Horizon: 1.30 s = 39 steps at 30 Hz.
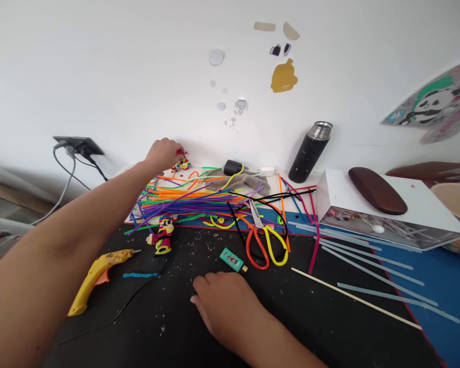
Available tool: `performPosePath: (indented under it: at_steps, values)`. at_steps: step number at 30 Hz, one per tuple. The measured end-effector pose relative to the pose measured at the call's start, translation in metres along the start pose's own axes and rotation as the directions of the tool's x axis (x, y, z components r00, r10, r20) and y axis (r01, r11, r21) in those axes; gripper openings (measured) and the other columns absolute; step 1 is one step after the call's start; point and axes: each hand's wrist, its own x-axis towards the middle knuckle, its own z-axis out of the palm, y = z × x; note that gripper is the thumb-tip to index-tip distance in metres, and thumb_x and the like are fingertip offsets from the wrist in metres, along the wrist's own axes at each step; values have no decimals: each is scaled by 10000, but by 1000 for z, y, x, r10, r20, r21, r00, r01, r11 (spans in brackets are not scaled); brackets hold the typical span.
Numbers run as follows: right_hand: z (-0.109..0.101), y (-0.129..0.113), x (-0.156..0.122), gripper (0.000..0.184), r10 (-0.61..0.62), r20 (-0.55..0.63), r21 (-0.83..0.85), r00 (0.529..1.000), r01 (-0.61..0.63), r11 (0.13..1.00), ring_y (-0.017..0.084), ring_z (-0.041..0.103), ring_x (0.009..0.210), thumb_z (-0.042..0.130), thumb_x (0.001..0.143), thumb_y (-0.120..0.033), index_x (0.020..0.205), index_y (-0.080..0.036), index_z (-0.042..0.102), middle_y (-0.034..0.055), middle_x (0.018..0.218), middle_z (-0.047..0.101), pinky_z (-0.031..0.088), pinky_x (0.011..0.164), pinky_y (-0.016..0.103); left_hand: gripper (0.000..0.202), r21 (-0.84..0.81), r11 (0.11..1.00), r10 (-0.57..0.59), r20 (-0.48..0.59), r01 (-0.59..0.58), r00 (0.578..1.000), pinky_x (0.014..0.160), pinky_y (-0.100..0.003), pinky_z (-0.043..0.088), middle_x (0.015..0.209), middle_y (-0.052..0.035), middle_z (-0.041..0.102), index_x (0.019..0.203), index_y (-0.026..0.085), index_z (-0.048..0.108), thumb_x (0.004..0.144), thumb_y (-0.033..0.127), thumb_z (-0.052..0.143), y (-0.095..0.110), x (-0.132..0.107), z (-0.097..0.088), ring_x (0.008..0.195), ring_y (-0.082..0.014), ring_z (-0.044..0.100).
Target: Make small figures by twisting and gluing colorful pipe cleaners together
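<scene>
Now, the right hand (pixel 226 306) rests curled on the near desk (pixel 180 340); whether it holds something, I cannot tell. Farther left, a larger figure (pixel 164 235) looks already shaped. Beyond, many pipe cleaners (pixel 199 197) lie loose, seemingly unused. At far left, the left hand (pixel 164 153), fingers narrow, is at a smaller figure (pixel 183 163), apparently formed too; its grip is unclear.

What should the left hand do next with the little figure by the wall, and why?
Perhaps the left hand should lift the small figure straight up: its fingers are at the figure's red top, and colourful stems lie close by, so sliding it might drag them.
</scene>
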Motion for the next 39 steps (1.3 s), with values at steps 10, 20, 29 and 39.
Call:
performPosePath:
  at_steps: [10,20,29,39]
  values:
    - [-22,8,-10,255,29,-266,390,964,80,917,169,740,797,477,1081,-290,998,-204,702,20,862,777,464,693,262,389,-351,935,-146,-225,60,963,1040,-461,439,1244,-129,729,1231,206,742,974,411,534,15,-52,-50,1196,-330,586]
    - [-42,38,-16,295,548,-346,920,762,160,359,90,355,364,551,969,-387,725,-222,536,-87,412,411,283,427,224,322,-808,587,-322,-283,-43,903,982,-398,552,1124,-63,791,1117,225,780,874,425,712,47,-155,-105,1063,-257,700]
    - [-30,42,-11,442,577,-343,937,741,225,268,80,313,364,573,983,-435,622,-238,412,-94,426,335,239,413,232,183,-992,112,-487,-99,-50,868,926,-353,567,973,-28,782,931,280,825,780,379,859,20,-229,-111,969,-215,690]
    - [-19,29,-5,568,494,-256,933,831,79,351,84,346,365,554,987,-589,565,-227,439,-67,407,366,304,417,230,262,-944,44,-240,307,326,921,723,-405,629,883,-11,805,937,399,823,722,546,848,51,-292,-97,852,-307,759]
